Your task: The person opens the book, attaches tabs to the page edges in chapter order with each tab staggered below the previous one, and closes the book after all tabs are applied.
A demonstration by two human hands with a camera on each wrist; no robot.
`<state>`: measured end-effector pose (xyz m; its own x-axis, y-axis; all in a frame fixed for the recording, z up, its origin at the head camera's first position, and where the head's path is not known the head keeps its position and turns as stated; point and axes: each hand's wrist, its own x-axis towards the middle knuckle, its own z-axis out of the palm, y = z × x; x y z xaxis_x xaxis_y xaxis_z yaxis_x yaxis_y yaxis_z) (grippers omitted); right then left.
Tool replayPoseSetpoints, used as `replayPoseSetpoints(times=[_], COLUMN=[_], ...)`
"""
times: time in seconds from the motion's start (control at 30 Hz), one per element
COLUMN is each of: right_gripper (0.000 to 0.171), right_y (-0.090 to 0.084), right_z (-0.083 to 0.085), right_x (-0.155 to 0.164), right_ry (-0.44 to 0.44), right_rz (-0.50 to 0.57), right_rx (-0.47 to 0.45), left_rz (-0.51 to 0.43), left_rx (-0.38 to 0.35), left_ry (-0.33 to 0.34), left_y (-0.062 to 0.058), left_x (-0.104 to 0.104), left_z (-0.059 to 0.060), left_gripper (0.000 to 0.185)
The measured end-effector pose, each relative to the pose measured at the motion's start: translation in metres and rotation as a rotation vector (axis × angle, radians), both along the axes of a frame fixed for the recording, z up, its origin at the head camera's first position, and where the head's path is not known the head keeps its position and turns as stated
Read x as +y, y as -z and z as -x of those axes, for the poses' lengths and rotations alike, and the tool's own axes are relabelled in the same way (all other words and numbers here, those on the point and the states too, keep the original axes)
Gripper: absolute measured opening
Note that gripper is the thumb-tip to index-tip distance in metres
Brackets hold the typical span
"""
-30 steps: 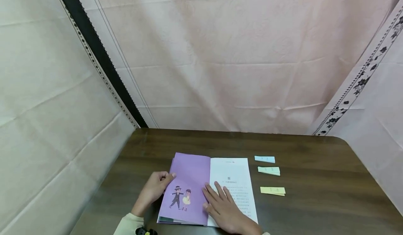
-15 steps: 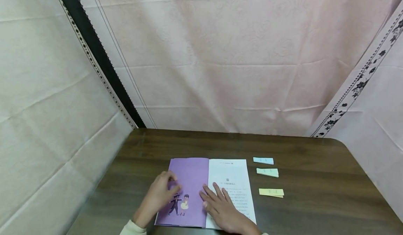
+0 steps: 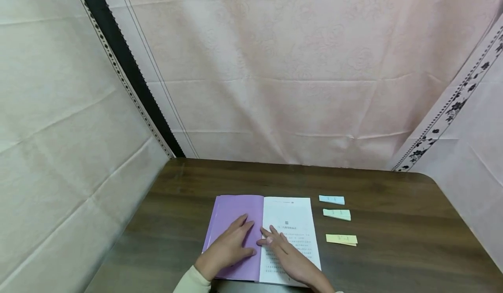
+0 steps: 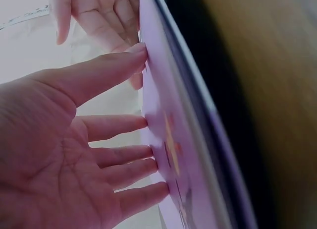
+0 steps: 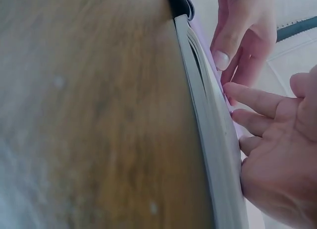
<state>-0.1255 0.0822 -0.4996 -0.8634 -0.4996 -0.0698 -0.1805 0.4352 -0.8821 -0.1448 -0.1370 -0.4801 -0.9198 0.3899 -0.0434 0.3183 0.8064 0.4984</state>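
Observation:
An open book (image 3: 288,216) lies on the dark wooden table (image 3: 393,249), its left page purple (image 3: 232,210), its right page white with print. My left hand (image 3: 229,247) lies flat on the purple page, fingers straight; the left wrist view shows the fingertips (image 4: 148,154) pressing the purple sheet (image 4: 168,140). My right hand (image 3: 287,253) rests flat on the white page next to the spine, fingers spread. In the right wrist view the book's page block (image 5: 208,120) is seen edge-on under my right hand (image 5: 267,140), with the left hand (image 5: 242,35) beyond.
Three small paper slips lie to the right of the book: a blue one (image 3: 332,199), a green one (image 3: 337,214) and a yellow one (image 3: 341,239). Pale cloth (image 3: 275,74) hangs behind and beside the table.
My left hand has moved from the book's left edge onto the purple page and now lies flat over the drawn figures. The right hand stays on the white page.

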Motion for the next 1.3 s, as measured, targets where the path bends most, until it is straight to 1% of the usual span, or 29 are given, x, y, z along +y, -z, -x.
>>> replayPoseSetpoints(times=[0.1,0.2,0.3,0.43,0.5,0.57,0.63,0.7,0.77,0.83,0.97,1.07,1.17,1.23,1.3], right_gripper=[0.056,0.052,0.047,0.044,0.044,0.043,0.041,0.043,0.048,0.057,0.075,0.087,0.097,0.103,0.106], right_y=[0.001,0.003,0.003,-0.001,-0.004,-0.008,-0.009,-0.01,-0.01,-0.01,-0.012,-0.014,-0.014,-0.013,-0.012], right_z=[0.0,0.002,0.005,0.007,0.009,0.012,0.016,0.022,0.029,0.037,0.054,0.066,0.077,0.084,0.09], right_x=[0.003,0.006,0.011,0.017,0.021,0.025,0.031,0.038,0.045,0.051,0.06,0.066,0.069,0.071,0.072], right_ry=[0.027,0.021,-0.017,-0.085,-0.087,-0.051,0.006,0.062,0.105,0.128,0.122,0.084,0.059,0.055,0.077], right_rz=[0.008,0.014,0.005,-0.054,-0.088,-0.114,-0.155,-0.2,-0.263,-0.326,-0.448,-0.516,-0.551,-0.567,-0.578], right_rx=[-0.03,-0.006,0.051,0.146,0.206,0.262,0.305,0.317,0.307,0.291,0.269,0.278,0.283,0.289,0.283], left_rz=[0.007,0.012,0.012,0.01,0.011,0.01,0.008,0.004,-0.003,-0.002,0.011,0.038,0.079,0.106,0.131], left_rx=[-0.021,-0.031,-0.034,-0.047,-0.052,-0.052,-0.05,-0.053,-0.053,-0.054,-0.035,0.002,0.053,0.087,0.109], left_ry=[0.01,0.02,0.026,0.028,0.026,0.024,0.024,0.027,0.033,0.035,0.02,-0.01,-0.055,-0.089,-0.123], left_y=[0.001,0.002,0.002,0.0,-0.002,-0.003,-0.004,-0.005,-0.005,-0.005,-0.004,0.0,0.005,0.007,0.007], left_x=[0.005,0.007,0.007,0.006,0.006,0.005,0.005,0.006,0.006,0.007,0.011,0.017,0.027,0.033,0.04], left_z=[0.002,0.004,0.008,0.011,0.012,0.012,0.012,0.012,0.012,0.012,0.01,0.008,0.007,0.007,0.007], left_gripper=[0.077,0.077,0.076,0.075,0.075,0.075,0.074,0.074,0.074,0.074,0.072,0.069,0.069,0.068,0.068])
